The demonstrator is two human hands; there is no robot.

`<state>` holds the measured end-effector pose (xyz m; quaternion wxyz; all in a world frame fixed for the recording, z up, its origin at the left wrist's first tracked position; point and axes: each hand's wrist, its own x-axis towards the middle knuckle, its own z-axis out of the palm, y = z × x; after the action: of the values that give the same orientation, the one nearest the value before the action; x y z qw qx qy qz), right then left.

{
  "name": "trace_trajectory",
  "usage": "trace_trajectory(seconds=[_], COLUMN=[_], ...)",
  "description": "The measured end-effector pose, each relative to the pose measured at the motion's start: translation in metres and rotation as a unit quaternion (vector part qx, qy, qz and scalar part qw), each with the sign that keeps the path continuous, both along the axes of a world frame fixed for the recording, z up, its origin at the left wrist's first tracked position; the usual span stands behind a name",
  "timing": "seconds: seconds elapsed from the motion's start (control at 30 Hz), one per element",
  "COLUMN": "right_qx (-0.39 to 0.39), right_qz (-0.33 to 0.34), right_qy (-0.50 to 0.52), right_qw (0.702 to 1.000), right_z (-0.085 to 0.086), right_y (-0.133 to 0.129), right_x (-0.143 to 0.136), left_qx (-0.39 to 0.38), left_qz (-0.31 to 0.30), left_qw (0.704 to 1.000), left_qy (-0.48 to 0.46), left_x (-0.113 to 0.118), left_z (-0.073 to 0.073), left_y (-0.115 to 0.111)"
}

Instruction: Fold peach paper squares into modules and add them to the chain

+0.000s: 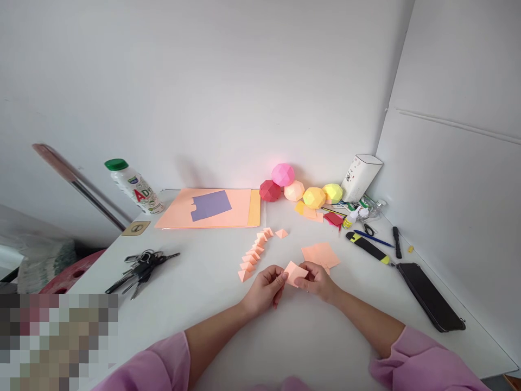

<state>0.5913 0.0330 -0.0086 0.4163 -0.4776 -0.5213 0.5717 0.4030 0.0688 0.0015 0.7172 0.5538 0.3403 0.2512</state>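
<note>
Peach paper piece [295, 272] sits between your two hands, over the near middle of the tabletop [280, 345]; your left grip [265, 289] is closed on its left corner, thumb on the near face, and your right grip [318, 280] pinches the opposite side, thumb near the lower right edge; both are narrow, with nothing but that paper visible between the fingertips. It stands to you as a tilted diamond, one corner pointing away and another toward you; its sides look nearly equal, so you have no clear long axis to go by, and the line from grip to grip runs crosswise over it; neither hand is nearer, since both touch it. Whether it is one layer or folded, you cannot tell from here.

Beyond your left grip, a row of folded peach pieces [253, 255] slants away and to the right, its near end just beside that hand; a lone folded piece [281, 233] lies apart, right of the row's far end; just beyond your right grip lie loose peach sheets [324, 253], partly overlapped in view by that hand, which makes it the nearer one to them; farther right, well apart from both hands, rests a utility knife [367, 247].
</note>
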Motion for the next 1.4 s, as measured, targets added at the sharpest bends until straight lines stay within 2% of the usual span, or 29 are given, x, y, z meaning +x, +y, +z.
trace_trajectory(seconds=[0.1, 0.23, 0.4, 0.57, 0.8, 1.07, 1.4], right_qx=[0.039, 0.127, 0.233, 0.279, 0.333, 0.302, 0.291], right_qz=[-0.013, -0.055, -0.1, -0.072, -0.039, 0.018, -0.028], right_qy=[0.016, -0.018, -0.101, -0.172, -0.222, -0.186, -0.194], right_qw=[0.999, 0.99, 0.962, 0.942, 0.915, 0.935, 0.936], right_z=[-0.001, -0.003, -0.002, -0.001, -0.002, 0.006, -0.007], right_y=[0.0, 0.0, -0.001, -0.004, -0.003, -0.007, -0.005], right_x=[-0.002, -0.004, -0.007, -0.008, -0.009, -0.01, -0.008], left_qx=[-0.013, -0.034, -0.036, -0.02, -0.059, -0.088, -0.059], left_qz=[0.028, 0.057, 0.014, -0.014, 0.01, 0.031, 0.002], left_qw=[0.999, 0.997, 0.999, 1.0, 0.998, 0.993, 0.997], left_qy=[-0.014, -0.026, -0.013, 0.0, -0.031, -0.071, -0.05], left_x=[0.002, 0.003, 0.0, -0.001, -0.001, -0.003, -0.003], left_z=[-0.003, -0.003, 0.003, 0.002, 0.007, 0.003, 0.001], left_y=[0.0, 0.0, -0.001, -0.003, -0.002, 0.0, -0.001])
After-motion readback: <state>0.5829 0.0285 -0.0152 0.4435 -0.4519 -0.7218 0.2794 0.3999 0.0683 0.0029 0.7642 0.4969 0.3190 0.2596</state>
